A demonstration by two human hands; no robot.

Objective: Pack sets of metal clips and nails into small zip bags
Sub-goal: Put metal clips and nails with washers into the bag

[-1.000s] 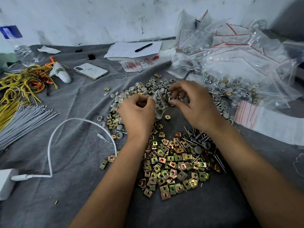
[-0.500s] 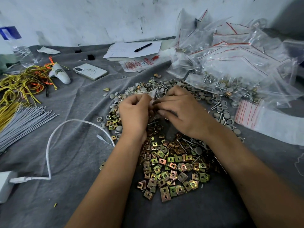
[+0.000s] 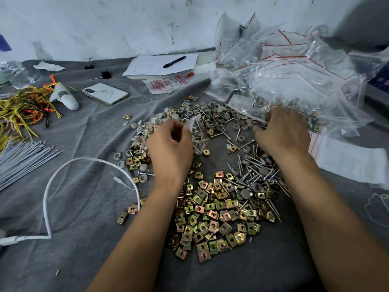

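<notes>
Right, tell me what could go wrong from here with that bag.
The left hand holds the small zip bag by itself, screws visible inside; if the top is unsealed, they could spill out. The right hand reaches into mixed grey caps and loose screws, so a miscount or pricked finger seems possible.

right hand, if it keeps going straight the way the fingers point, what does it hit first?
The right hand points away from the person, toward the upper right. First in line is probably the heap of clear zip bags, whose near edge with nails inside seems to lie at the fingertips. Depth is unclear.
</notes>
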